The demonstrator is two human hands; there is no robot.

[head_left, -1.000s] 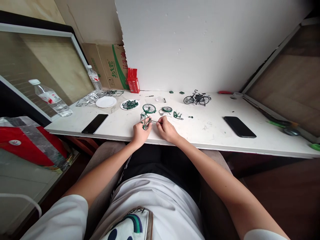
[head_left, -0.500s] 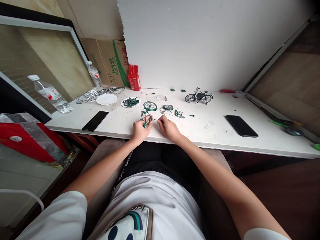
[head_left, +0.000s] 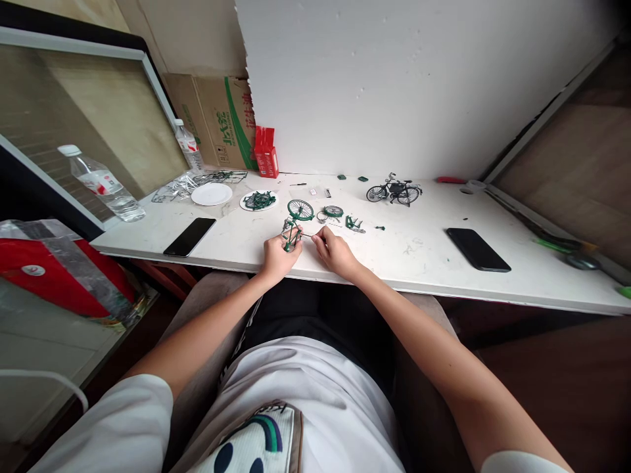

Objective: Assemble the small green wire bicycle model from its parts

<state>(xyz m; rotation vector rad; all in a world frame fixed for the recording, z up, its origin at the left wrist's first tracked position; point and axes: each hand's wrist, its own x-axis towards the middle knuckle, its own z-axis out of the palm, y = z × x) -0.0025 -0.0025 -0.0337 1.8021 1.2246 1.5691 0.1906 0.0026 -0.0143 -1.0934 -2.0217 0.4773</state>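
Note:
My left hand (head_left: 280, 256) is closed around a green model bicycle frame (head_left: 292, 236), near the table's front edge. A spoked green wheel (head_left: 300, 209) is at the frame's far end. Pinched in my right hand (head_left: 335, 253) is a thin dark rod (head_left: 306, 235), which looks like a small screwdriver; its handle is hidden by my fingers. The rod's tip meets the frame beside my left fingers. Just beyond my hands lie a second green wheel (head_left: 334, 211), a small green part with prongs (head_left: 353, 223) and a tiny dark piece (head_left: 379, 228).
A finished dark model bicycle (head_left: 393, 190) stands at the back. Green parts fill one white plate (head_left: 244, 205); another white plate (head_left: 211, 194) is beside it. Phones lie left (head_left: 190, 237) and right (head_left: 478, 249). Bottles (head_left: 103, 184), a red box (head_left: 266, 154) and a carton (head_left: 217, 125) stand at left.
The wheel on the held frame has swung slightly to the right and tilted a little. Both hands keep nearly the same place, with the rod still against the frame.

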